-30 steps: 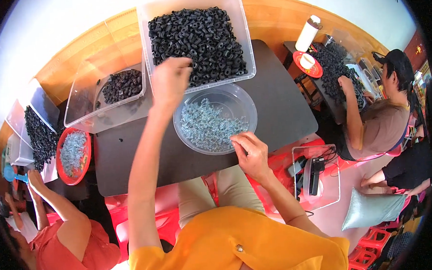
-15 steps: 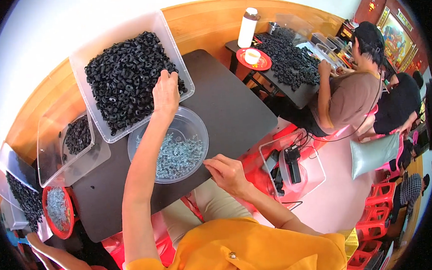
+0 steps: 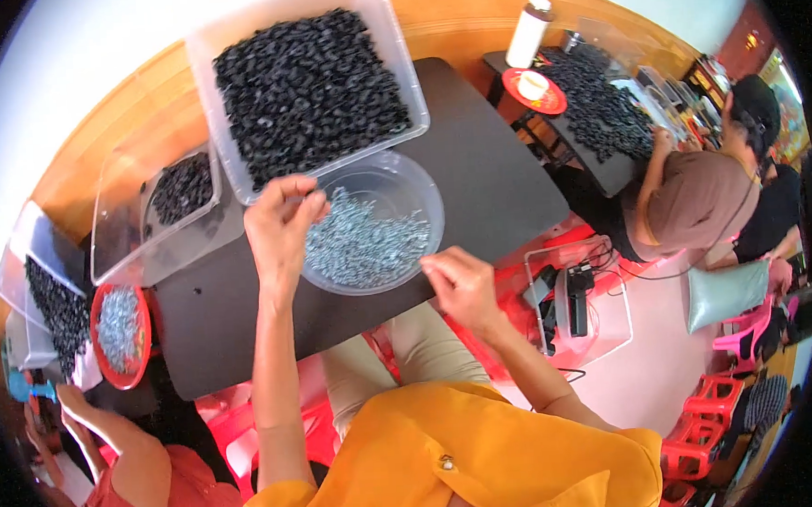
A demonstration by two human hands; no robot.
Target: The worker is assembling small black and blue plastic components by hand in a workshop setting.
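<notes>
Over the near left rim of a round clear plastic bowl (image 3: 433,197), my left hand (image 3: 279,231) is raised with thumb and fingers pinched together on what appears to be a small black part. The bowl holds a heap of small silvery-blue metal pieces (image 3: 364,242). My right hand (image 3: 463,285) is closed in a pinch beside the bowl's right edge; whatever its fingertips hold is too small to make out. Just beyond the bowl stands a large clear bin (image 3: 420,115) full of small black ring-like parts (image 3: 310,93).
A dark table (image 3: 484,158) carries the bowl. Left of it, a clear box (image 3: 117,255) holds more black parts, near a red dish (image 3: 105,356) of silvery pieces. One co-worker (image 3: 697,192) sits at another table at right; another person's arm (image 3: 112,429) reaches in at lower left.
My left hand has come back from the bin of black parts to the bowl's left side. My right hand stays pinched by the bowl's right edge. The whole view has shifted.
</notes>
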